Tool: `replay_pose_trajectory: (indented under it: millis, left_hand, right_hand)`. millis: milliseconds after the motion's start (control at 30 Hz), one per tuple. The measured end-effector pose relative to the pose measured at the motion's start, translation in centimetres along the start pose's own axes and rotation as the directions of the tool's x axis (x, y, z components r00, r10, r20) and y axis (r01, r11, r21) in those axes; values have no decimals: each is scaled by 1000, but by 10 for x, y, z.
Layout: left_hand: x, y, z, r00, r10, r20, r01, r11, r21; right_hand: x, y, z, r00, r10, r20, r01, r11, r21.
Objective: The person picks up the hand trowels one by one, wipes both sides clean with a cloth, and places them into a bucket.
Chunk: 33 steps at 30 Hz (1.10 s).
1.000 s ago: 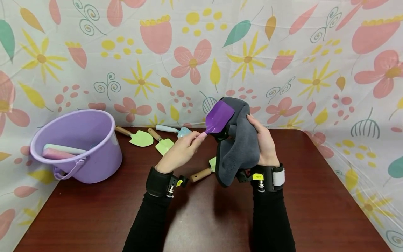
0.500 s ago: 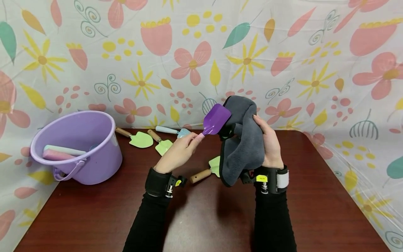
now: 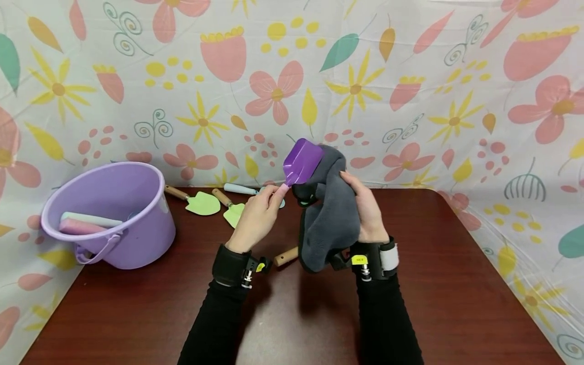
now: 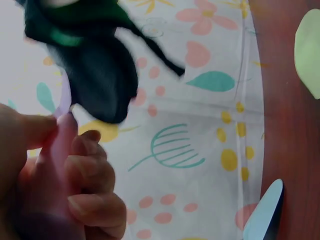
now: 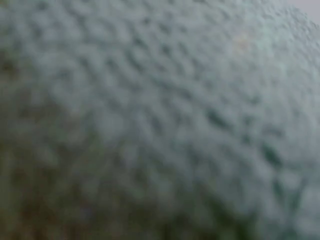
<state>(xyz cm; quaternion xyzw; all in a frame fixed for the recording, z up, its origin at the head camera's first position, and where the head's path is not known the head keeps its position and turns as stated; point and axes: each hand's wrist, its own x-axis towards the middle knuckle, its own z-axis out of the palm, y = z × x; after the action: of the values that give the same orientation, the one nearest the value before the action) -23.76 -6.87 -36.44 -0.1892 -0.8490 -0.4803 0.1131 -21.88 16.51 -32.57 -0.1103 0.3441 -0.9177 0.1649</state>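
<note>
In the head view my left hand (image 3: pixel 255 220) grips the pink handle of a small purple shovel (image 3: pixel 301 161), its blade raised and tilted to the right. The left wrist view shows fingers curled round that pink handle (image 4: pixel 57 160). My right hand (image 3: pixel 367 213) holds a thick grey cloth (image 3: pixel 335 218) with dark edging, bunched up and hanging down in front of the palm. The cloth lies against the right side and back of the blade. Blurred grey fabric (image 5: pixel 165 100) fills the right wrist view, so the right fingertips are hidden there.
A purple bucket (image 3: pixel 150 238) at the left holds a pink and a pale green piece. Green-bladed trowels (image 3: pixel 203 203) with wooden handles and a light-blue-handled shovel (image 3: pixel 239 188) lie along the table's back. Another wooden handle (image 3: pixel 286 256) shows under the cloth. Floral fabric (image 3: pixel 456 76) hangs behind.
Both hands have shifted a little; the cloth has moved left and now covers the green blade beneath it. The purple shovel has swung left and more upright.
</note>
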Motion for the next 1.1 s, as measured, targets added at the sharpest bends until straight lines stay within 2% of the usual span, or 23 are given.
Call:
replay_pose_trajectory:
  millis: [100, 200, 267, 433, 500, 567, 667, 700, 800, 933, 1000, 1100]
  left_hand:
    - [0, 1, 3, 999, 5, -40, -6, 1000, -12]
    - [-1, 2, 4, 998, 4, -55, -5, 1000, -13]
    - [-2, 2, 4, 999, -5, -37, 4, 1000, -18]
    - [-5, 1, 3, 998, -26, 59, 27, 999, -27]
    - [-5, 0, 5, 996, -26, 87, 29, 999, -27]
    - [-6, 1, 8, 994, -22, 104, 24, 999, -23]
    - [-6, 3, 13, 993, -13, 120, 16, 1000, -21]
    - [-7, 4, 14, 992, -11, 127, 13, 1000, -17]
    - [-9, 2, 14, 988, -16, 154, 13, 1000, 18]
    - [-15, -10, 9, 981, -30, 193, 9, 994, 107]
    - [-19, -16, 3, 977, -43, 209, 11, 988, 154]
    - [-24, -22, -14, 970, -76, 230, 21, 972, 236]
  right_hand:
    - [5, 10, 6, 997, 40, -70, -46, 995, -89]
    - [10, 17, 8, 995, 65, -77, -74, 989, -126]
    - [10, 18, 8, 994, 65, -84, -77, 986, -147]
    - [7, 10, 2, 989, 13, -146, -38, 984, -173]
    - [2, 5, -2, 993, -3, -121, -8, 995, -95]
    - [-3, -2, -5, 999, -16, -49, 16, 1000, -4]
    - [-10, -11, -10, 997, -28, 72, 18, 990, 139]
    - [-12, -14, -12, 995, -32, 97, 17, 987, 158]
    - [-18, -22, -17, 990, -31, 135, 5, 983, 186]
    - [-27, -33, -21, 983, 2, 185, -40, 978, 203]
    - [-31, -38, -22, 976, 14, 216, -57, 979, 195]
    - [-38, -50, -24, 969, 23, 247, -68, 982, 177]
